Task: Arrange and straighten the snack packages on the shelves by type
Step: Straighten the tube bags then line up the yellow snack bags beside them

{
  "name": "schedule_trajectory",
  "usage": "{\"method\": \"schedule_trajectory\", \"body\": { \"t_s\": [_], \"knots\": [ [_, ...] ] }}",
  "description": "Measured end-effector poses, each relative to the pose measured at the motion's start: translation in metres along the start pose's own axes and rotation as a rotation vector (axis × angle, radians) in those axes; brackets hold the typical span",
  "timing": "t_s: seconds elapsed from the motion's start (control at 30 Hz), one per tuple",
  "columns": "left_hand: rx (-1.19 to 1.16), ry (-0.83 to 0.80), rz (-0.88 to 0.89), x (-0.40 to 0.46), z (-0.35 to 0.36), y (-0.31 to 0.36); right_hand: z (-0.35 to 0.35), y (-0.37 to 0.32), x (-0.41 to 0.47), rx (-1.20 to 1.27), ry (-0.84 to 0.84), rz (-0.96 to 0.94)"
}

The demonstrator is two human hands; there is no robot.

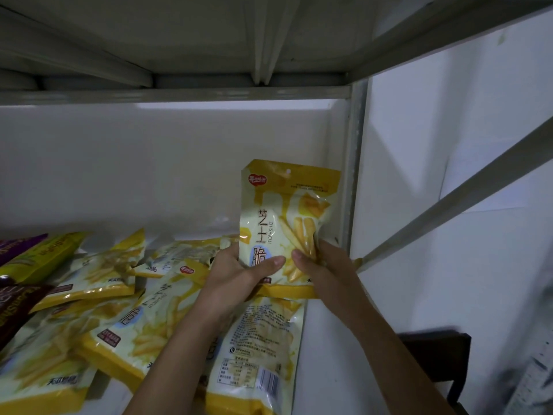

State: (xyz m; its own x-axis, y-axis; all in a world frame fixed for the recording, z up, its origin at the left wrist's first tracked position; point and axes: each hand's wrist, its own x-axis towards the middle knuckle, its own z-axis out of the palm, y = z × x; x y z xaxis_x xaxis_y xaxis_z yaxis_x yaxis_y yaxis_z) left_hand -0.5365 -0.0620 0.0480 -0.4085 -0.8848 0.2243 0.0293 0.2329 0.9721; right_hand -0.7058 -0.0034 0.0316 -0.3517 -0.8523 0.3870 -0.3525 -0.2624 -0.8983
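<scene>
Yellow-and-white plastic snack pouch held upright in both hands at the shelf's right end

The yellow-and-white plastic snack pouch printed with fried sticks stands with its long axis vertical, hang-hole edge up, just beside the grey metal shelf upright; the left hand and right hand grip its lower part from either side, fingers curled round it and thumbs pressed on the front. More pouches of the same kind lie flat and askew on the white shelf board to the left and below, so the standing spot is likely straight down and back, equally near both hands
</scene>
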Motion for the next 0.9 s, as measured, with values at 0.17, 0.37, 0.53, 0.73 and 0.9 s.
{"method": "schedule_trajectory", "body": {
  "t_s": [0.17,0.37,0.53,0.73,0.9],
  "knots": [
    [0.074,0.041,-0.019,0.003,-0.007,-0.002,0.000,-0.002,-0.001,0.046,-0.017,0.034],
    [-0.007,0.049,-0.013,0.002,-0.002,-0.005,-0.006,-0.004,0.002,0.224,0.011,0.115],
    [-0.093,0.033,0.026,0.000,-0.001,0.002,-0.011,-0.011,0.001,0.435,-0.080,0.227],
    [0.034,0.242,0.127,-0.001,0.009,-0.003,0.000,-0.013,-0.003,0.422,0.004,0.134],
    [0.395,0.367,0.452,-0.001,0.013,-0.011,0.009,-0.006,-0.001,0.380,0.052,-0.030]
  ]
}}
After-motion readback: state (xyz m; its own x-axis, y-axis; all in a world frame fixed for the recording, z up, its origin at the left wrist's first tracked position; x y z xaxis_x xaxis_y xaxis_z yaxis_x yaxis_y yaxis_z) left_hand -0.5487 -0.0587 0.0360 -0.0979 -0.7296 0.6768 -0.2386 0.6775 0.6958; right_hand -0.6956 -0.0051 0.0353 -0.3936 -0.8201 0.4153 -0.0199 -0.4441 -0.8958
